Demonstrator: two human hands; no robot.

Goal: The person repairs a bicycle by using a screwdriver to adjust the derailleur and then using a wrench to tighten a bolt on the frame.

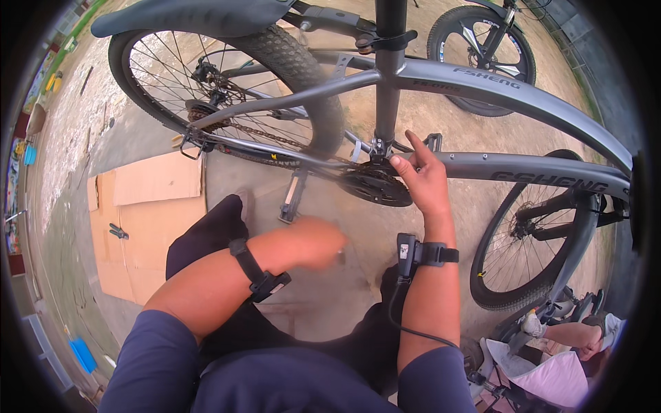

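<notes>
"Looking down at this grey bicycle [387, 110], can you see what the right hand [425, 180] is doing?"

"It is up at the bottom of the seat tube [387, 127], just right of the round black chainring [375, 187]. The thumb and pointing finger of its grip are spread apart. Its other fingers are mostly hidden, so I can't tell if they hold on to anything"

"And the left hand [317, 242]?"

"That one is all blurry. It is nearest to the pedal [293, 196], and I can't tell if its grip is spread or pinching something"

"Where is the bicycle?"

"Right in front of the person. Its back wheel [296, 62] is on the left, under a dark grey mudguard [189, 17], and a brown chain [265, 135] runs toward the chainring"

"What is on the ground?"

"A flat piece of cardboard [138, 265] lies left of the person's knee, with a small dark tool [118, 231] on it"

"What about the right side?"

"A wheel with fat spokes [482, 62] is up at the top. A wheel with thin spokes [506, 299] is lower down, and below that is another person's arm [571, 335] near a pink cloth [554, 378]"
</notes>
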